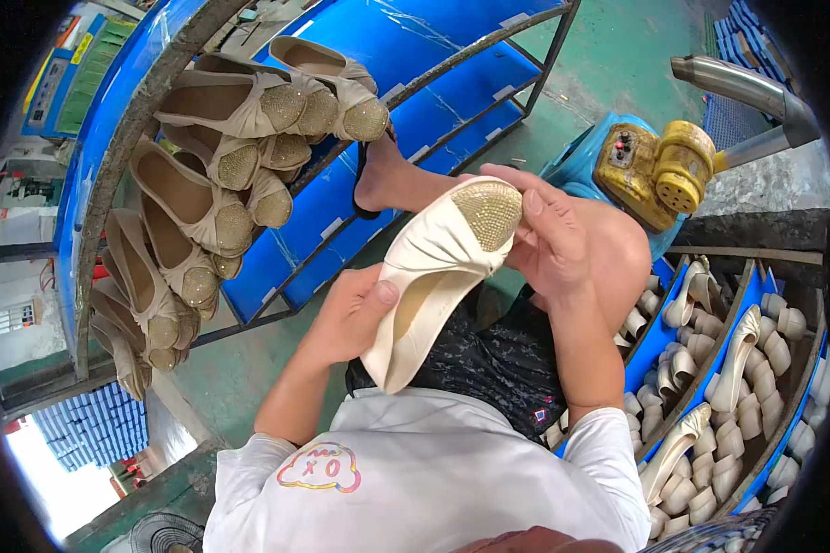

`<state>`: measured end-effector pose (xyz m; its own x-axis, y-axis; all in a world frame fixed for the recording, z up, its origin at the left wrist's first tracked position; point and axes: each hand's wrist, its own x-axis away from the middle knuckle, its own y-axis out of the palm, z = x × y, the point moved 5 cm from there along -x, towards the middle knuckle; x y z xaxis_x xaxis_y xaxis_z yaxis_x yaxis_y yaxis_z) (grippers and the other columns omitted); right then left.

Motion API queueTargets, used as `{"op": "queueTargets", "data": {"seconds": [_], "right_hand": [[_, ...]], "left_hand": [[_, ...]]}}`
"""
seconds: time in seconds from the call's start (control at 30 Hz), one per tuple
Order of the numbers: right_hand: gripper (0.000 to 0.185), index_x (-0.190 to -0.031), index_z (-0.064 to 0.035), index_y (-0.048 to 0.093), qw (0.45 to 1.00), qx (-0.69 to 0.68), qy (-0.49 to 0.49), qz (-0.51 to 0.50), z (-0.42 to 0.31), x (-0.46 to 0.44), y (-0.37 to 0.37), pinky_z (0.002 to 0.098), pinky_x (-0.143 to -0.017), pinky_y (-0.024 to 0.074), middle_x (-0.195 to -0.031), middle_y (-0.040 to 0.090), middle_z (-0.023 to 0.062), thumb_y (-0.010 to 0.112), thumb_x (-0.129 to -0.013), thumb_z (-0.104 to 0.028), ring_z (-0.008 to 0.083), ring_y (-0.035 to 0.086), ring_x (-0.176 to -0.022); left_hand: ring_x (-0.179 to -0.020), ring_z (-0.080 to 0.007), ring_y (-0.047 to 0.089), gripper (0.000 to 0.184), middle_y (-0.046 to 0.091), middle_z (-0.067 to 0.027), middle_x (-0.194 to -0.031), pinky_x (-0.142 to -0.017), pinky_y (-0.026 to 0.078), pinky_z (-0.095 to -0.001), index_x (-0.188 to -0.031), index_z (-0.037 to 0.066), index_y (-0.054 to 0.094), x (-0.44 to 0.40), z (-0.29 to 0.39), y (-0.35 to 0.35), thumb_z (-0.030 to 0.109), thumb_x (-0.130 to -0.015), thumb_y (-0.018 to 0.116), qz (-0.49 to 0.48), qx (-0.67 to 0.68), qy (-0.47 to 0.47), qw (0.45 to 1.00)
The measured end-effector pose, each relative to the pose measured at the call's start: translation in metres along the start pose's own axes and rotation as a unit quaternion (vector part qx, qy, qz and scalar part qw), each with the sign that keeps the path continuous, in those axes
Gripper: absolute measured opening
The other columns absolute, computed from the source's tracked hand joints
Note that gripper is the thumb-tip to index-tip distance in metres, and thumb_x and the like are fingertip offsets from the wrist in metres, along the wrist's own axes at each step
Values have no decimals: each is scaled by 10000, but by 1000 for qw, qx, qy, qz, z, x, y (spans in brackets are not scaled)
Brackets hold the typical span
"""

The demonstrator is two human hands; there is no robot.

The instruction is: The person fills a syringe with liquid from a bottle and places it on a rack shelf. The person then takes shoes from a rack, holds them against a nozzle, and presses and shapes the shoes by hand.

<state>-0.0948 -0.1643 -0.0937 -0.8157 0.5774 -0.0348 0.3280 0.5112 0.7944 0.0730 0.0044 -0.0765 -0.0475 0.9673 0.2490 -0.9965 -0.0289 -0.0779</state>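
A cream flat shoe point(406, 267) with a gold studded toe and pleated upper is held up in front of my body. My left hand point(349, 313) grips it by the side near the heel, thumb on the outer wall. The toe end is in my right hand point(551, 230), with the thumb close to the studded patch and the fingers underneath, partly hidden. The shoe's opening faces me and its beige insole shows.
Several matching shoes point(194, 194) are piled on a blue rack point(461, 83) at the left. A yellow hot-air blower point(636, 170) with a metal nozzle point(747, 92) stands at the right. Below it, blue-sided bins point(738, 341) hold shoes and many curled beige pieces point(729, 452).
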Motion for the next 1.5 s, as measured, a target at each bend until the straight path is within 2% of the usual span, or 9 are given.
{"op": "queueTargets", "data": {"seconds": [0.33, 0.47, 0.6, 0.7, 0.73, 1.17, 1.3, 1.37, 1.5], "right_hand": [[554, -1539, 20, 464, 998, -21, -24, -49, 0, 5, 7, 419, -1150, 466, -1484, 588, 163, 627, -1045, -171, 259, 577, -1366], [600, -1493, -8, 486, 977, 159, -137, 46, -18, 43, 31, 429, -1162, 443, -1428, 595, 142, 740, -968, -145, 266, 581, -1336], [722, -1396, -26, 563, 814, 525, -248, 30, -21, 128, 79, 461, -1163, 404, -1435, 547, 182, 912, -825, -296, 350, 520, -1373], [760, -1366, -42, 567, 672, 686, -262, 95, -3, 180, 107, 522, -1171, 413, -1469, 479, 203, 923, -719, -223, 452, 435, -1442], [746, -1350, -53, 573, 601, 741, -270, 129, 3, 195, 112, 531, -1166, 424, -1455, 492, 205, 916, -701, -188, 453, 433, -1447], [507, -1085, -18, 724, 489, 665, -391, 408, 18, 384, 267, 541, -1061, 523, -1195, 714, 170, 966, -711, -260, 370, 696, -1111], [624, -1123, -38, 686, 275, 753, -467, 374, 32, 449, 353, 567, -1064, 535, -1198, 692, 198, 947, -728, -446, 389, 700, -1109], [645, -1201, -21, 642, 152, 684, -523, 486, 46, 473, 381, 578, -1075, 523, -1243, 660, 236, 909, -796, -445, 389, 680, -1162], [517, -1296, 10, 605, -6, 695, -350, 628, 58, 503, 432, 511, -1092, 504, -1337, 624, 252, 845, -888, -197, 348, 642, -1236]], "left_hand": [[-963, -152, 689, 725, 747, -116, -1111, -844, 546, -296, -1303, -58, 649, 3, -35, 8, 562, -1131, 316, -5, 122, -45, 992], [-869, -330, 758, 905, 754, -199, -954, -821, 625, -449, -1343, -19, 581, -10, -30, 22, 708, -1072, 115, 58, 245, -146, 957], [-1265, -301, 640, 685, 629, -181, -1407, -1088, 510, -462, -1523, 14, 451, -32, -40, 43, 550, -1137, 267, 75, 369, -49, 925], [-1442, -284, 497, 660, 477, -164, -1585, -1211, 384, -456, -1586, -9, 355, -40, -41, 79, 484, -1148, 323, -88, 383, -16, 919], [-1442, -285, 497, 654, 477, -167, -1584, -1209, 386, -454, -1586, -9, 355, -40, -40, 95, 477, -1149, 328, -137, 378, -20, 915], [-1247, -299, 645, 729, 653, -240, -1354, -1103, 482, -430, -1589, -96, 310, 46, 4, 226, 438, -1122, 478, -583, 154, 90, 793], [-1132, -280, 702, 617, 730, -231, -1194, -1027, 528, -401, -1506, -87, 473, 56, 22, 236, 401, -1128, 470, -604, 115, 107, 782], [-1118, -272, 704, 626, 733, -226, -1172, -1024, 522, -393, -1491, -91, 484, 53, 35, 239, 415, -1122, 481, -619, 124, 142, 762], [-1126, -325, 699, 853, 721, -269, -1154, -1070, 486, -450, -1472, -135, 451, 54, 93, 240, 624, -1092, 371, -678, 190, 143, 695]]}}
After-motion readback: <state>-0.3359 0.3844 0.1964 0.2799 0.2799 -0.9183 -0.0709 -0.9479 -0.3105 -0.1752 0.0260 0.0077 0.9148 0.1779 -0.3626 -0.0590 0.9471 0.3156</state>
